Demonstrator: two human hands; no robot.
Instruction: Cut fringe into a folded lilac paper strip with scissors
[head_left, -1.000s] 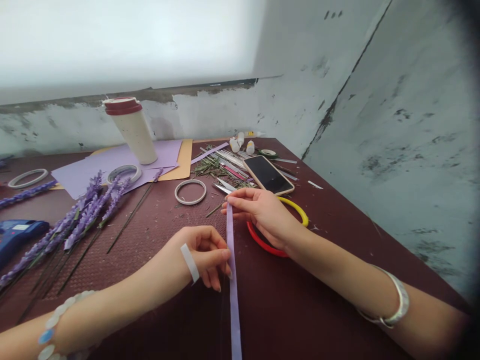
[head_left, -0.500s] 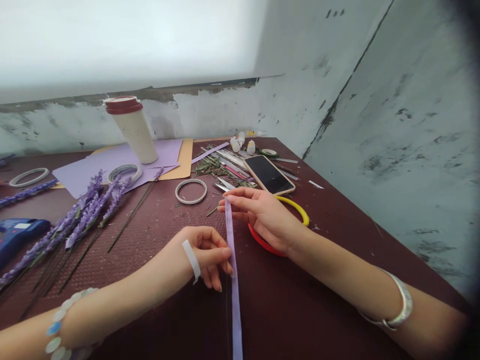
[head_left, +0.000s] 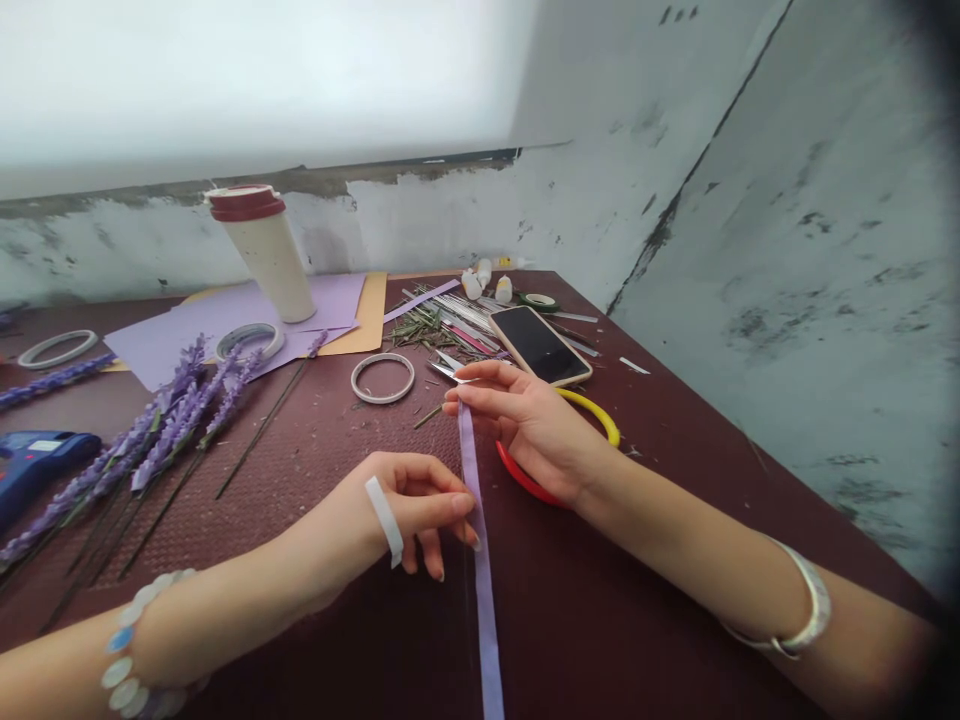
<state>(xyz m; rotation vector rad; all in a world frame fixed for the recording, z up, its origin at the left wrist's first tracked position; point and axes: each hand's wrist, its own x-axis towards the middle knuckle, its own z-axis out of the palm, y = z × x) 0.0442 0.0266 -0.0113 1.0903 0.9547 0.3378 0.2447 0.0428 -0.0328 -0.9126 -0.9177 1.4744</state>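
A long, narrow purple paper strip (head_left: 486,610) runs from my fingertips down past the bottom edge of the picture. My right hand (head_left: 529,425) pinches its far end between thumb and fingers. Lower down, my left hand (head_left: 420,505) is closed with thumb and fingertips at the strip's left edge. A thin, faint strand hangs below those fingers beside the strip; I cannot tell what it is. White tape (head_left: 385,522) sticks to the back of my left hand. Scissors with a red and yellow handle (head_left: 600,412) lie partly under my right hand, blades pointing away.
Left on the table (head_left: 300,450) are purple flower stems (head_left: 161,440) and a blue glue gun (head_left: 37,465). A tape roll (head_left: 382,379), phone (head_left: 541,345), loose stem wires (head_left: 435,325) and small bottles (head_left: 484,280) lie beyond my hands. A lidded cup (head_left: 270,260) stands on purple paper (head_left: 180,340).
Both hands have shifted slightly to the right with the purple strip, whose lower end now slants further right. Both hands keep their closed grip.
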